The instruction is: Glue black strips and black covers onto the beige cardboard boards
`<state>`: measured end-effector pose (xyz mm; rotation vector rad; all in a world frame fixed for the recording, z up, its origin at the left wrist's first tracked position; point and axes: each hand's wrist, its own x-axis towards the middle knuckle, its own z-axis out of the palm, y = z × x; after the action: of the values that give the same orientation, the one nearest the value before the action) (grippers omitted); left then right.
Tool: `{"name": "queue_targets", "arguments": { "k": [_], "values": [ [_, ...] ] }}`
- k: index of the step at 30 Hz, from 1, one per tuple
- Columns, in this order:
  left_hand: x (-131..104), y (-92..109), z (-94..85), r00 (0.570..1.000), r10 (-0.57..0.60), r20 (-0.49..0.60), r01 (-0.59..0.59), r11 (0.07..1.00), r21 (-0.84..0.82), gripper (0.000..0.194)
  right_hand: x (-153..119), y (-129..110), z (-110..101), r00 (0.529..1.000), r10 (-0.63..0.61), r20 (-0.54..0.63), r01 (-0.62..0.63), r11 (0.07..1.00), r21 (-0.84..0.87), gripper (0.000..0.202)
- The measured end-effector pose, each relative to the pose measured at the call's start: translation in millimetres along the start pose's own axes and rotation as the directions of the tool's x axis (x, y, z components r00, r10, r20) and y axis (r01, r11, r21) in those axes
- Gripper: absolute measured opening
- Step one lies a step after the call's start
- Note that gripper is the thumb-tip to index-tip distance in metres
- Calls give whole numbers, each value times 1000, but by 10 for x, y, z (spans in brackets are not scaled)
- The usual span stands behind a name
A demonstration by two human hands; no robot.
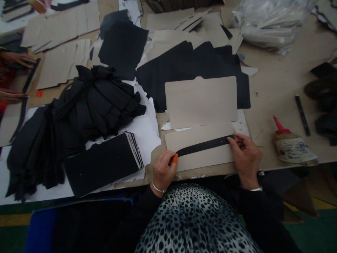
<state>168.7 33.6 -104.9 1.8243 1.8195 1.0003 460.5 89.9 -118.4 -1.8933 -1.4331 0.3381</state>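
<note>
A black fabric strip [202, 145] stretches between my two hands, slightly slanted, over a beige cardboard panel [202, 163]. My left hand [164, 168], with an orange cover on one finger, pinches the strip's left end. At the other end my right hand [245, 154] grips it between thumb and fingers. Just beyond lies a second beige panel [201, 102] with a small tab on its far edge. It rests partly over several fanned black panels [184, 66]. Whether the strip touches the near panel all along, I cannot tell.
On the left are a heap of black strips [92, 102] and a stack of black-faced panels [102, 163]. A glue bottle [292, 146] with a red nozzle and a black pen [302, 115] lie at right. Another person's hands [18, 59] work at far left.
</note>
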Motion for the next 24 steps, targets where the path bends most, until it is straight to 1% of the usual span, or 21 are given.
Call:
{"name": "queue_targets", "arguments": {
  "k": [4, 7, 10, 14, 19, 24],
  "values": [
    [74, -1, 9, 991, -130, 21, 131, 990, -43, 5, 2, -4, 0, 1000, -1, 3, 1, 1000, -12, 36],
    [103, -14, 18, 971, -235, 34, 237, 968, -78, 8, 3, -1, 2, 1000, 2, 2, -2, 1000, -18, 37],
    [126, -24, 21, 953, -298, 61, 303, 945, -121, 10, 4, 2, 6, 1000, 10, -4, -10, 1000, -19, 37],
    [141, -31, 16, 935, -342, 98, 353, 927, -130, 11, 5, 0, 10, 1000, 16, -1, -16, 1000, 1, 36],
    [145, -36, 15, 925, -364, 113, 376, 919, -119, 9, 3, 6, 15, 1000, 9, -5, -9, 1000, 2, 35],
    [185, 0, 8, 922, -374, 100, 385, 915, -124, 6, 2, 14, 23, 1000, 7, -3, -7, 1000, 2, 36]
  ]
}}
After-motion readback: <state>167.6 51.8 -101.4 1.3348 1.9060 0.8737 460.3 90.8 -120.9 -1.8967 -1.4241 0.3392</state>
